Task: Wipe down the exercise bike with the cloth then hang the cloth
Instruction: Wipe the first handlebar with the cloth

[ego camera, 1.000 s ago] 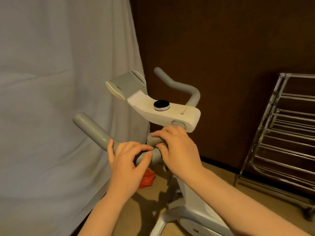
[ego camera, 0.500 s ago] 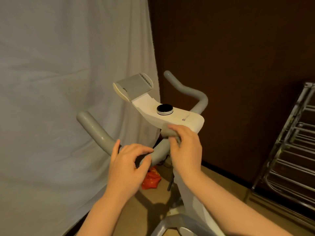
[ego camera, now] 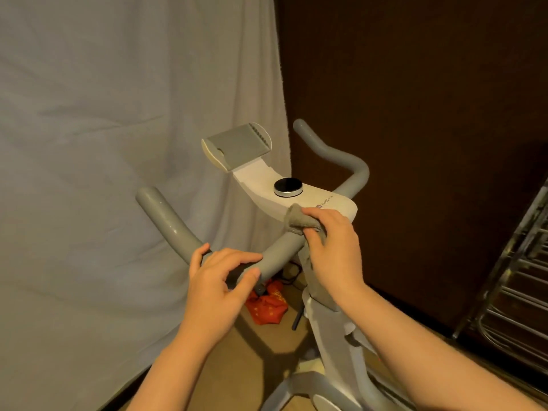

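The right hand (ego camera: pixel 335 250) reaches in from the lower right, forearm slanting up across the white frame of the exercise bike (ego camera: pixel 341 351), wrist slightly bent so the back of the hand faces the camera. Its fingers curl over a small grey-brown cloth (ego camera: pixel 299 221), bunched against the near edge of the white plastic console (ego camera: pixel 314 203), right where the console meets the grey padded handlebar (ego camera: pixel 278 253). The thumb tucks under the cloth on the bar side, so the cloth is pinched between thumb and fingers and pressed to the bike.

The left hand (ego camera: pixel 216 280) comes up from the bottom centre, forearm nearly vertical. It wraps the left bend of the same handlebar: the thumb lies over the near side of the bar, the index and other fingers arch over the top, curled fairly narrow around the tube. A dark strip shows under the fingers; what it is cannot be told.

On the console sits a round black dial with a silver rim (ego camera: pixel 288 187), and beyond it a tilted grey device holder (ego camera: pixel 237 145). A pale fabric sheet (ego camera: pixel 118 143) hangs behind the bike on the left, against a dark brown wall (ego camera: pixel 430 99). A metal wire drying rack (ego camera: pixel 510 292) stands at the right edge. A crumpled red bag (ego camera: pixel 267 307) lies on the tan floor beneath the handlebar.
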Action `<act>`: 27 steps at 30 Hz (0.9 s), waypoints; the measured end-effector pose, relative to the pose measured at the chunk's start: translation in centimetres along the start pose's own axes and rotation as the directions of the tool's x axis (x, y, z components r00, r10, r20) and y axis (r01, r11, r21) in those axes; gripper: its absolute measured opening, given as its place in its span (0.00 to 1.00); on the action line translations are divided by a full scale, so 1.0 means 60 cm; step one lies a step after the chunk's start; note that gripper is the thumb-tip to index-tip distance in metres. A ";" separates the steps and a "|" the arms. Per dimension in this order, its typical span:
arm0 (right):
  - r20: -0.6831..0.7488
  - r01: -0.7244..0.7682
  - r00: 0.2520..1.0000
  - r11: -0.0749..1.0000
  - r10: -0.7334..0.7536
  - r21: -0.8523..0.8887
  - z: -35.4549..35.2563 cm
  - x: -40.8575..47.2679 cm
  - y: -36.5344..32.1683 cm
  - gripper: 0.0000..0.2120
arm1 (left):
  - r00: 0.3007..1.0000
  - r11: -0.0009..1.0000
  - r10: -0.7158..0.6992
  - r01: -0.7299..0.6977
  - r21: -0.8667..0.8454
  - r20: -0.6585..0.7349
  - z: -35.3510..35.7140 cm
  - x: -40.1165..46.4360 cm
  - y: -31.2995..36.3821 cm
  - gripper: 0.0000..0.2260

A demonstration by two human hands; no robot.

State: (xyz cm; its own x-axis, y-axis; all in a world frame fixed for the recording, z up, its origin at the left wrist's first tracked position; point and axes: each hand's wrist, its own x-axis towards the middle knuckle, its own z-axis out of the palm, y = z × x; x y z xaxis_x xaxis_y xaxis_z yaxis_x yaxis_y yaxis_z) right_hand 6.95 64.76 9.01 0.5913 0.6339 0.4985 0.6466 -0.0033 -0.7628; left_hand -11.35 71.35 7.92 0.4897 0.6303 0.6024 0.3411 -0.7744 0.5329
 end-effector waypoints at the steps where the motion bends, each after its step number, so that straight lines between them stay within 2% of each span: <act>1: -0.045 -0.052 0.997 0.992 0.058 0.113 0.014 -0.027 -0.011 0.15 | 1.000 1.000 0.000 0.000 -0.005 -0.004 0.001 -0.001 0.001 0.09; 4: -0.053 -0.245 0.950 0.843 0.306 0.478 0.044 -0.080 -0.034 0.15 | 1.000 1.000 0.002 -0.002 -0.013 0.000 0.000 -0.002 0.004 0.10; 6: -0.125 -0.302 0.889 0.769 0.441 0.564 0.046 -0.060 -0.026 0.14 | 1.000 1.000 -0.004 0.004 -0.019 0.002 -0.001 -0.001 0.004 0.10; 9: -0.219 -0.312 0.820 0.733 0.529 0.604 0.054 -0.061 -0.038 0.13 | 1.000 1.000 -0.005 0.005 -0.022 0.001 0.001 -0.001 0.005 0.10; 12: -0.142 -0.337 0.840 0.709 0.524 0.620 0.074 -0.093 -0.052 0.14 | 1.000 1.000 0.003 -0.003 -0.023 0.001 0.000 -0.002 0.003 0.11; 13: -0.157 -0.345 0.827 0.707 0.540 0.617 0.074 -0.084 -0.044 0.14 | 1.000 1.000 0.007 -0.007 -0.022 0.008 -0.001 -0.002 0.002 0.12; 16: -0.298 -0.350 0.741 0.724 0.602 0.594 0.059 -0.035 -0.022 0.13 | 1.000 0.999 0.015 -0.014 -0.028 0.025 -0.002 -0.002 -0.003 0.12; 17: -0.304 -0.344 0.744 0.731 0.595 0.589 0.062 -0.037 -0.023 0.13 | 0.999 0.999 0.019 -0.018 -0.029 0.028 -0.003 -0.002 -0.003 0.12; 21: -0.224 -0.314 0.845 0.790 0.485 0.527 0.080 -0.080 -0.041 0.13 | 0.999 0.999 0.037 -0.037 -0.021 0.036 -0.004 -0.002 -0.007 0.11; 24: -0.305 -0.333 0.821 0.838 0.483 0.432 0.046 -0.024 -0.027 0.11 | 0.998 0.999 0.036 -0.035 -0.028 0.054 -0.005 -0.001 -0.009 0.11; 26: -0.258 -0.310 0.888 0.910 0.380 0.275 0.038 -0.017 -0.032 0.10 | 0.997 0.999 0.042 -0.041 -0.021 0.072 -0.006 -0.002 -0.010 0.11; 27: -0.190 -0.242 0.943 0.955 0.273 0.174 0.044 -0.029 -0.039 0.11 | 0.995 0.999 0.047 -0.045 -0.020 0.084 -0.009 -0.002 -0.011 0.11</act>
State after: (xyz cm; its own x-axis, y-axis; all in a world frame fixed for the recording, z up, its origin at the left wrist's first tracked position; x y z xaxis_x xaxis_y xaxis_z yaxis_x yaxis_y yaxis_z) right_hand 3.16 65.71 8.85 0.8259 0.4501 0.3396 0.3905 -0.0222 -0.9203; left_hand -12.06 71.81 7.79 0.5706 0.5865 0.5749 0.3021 -0.8008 0.5171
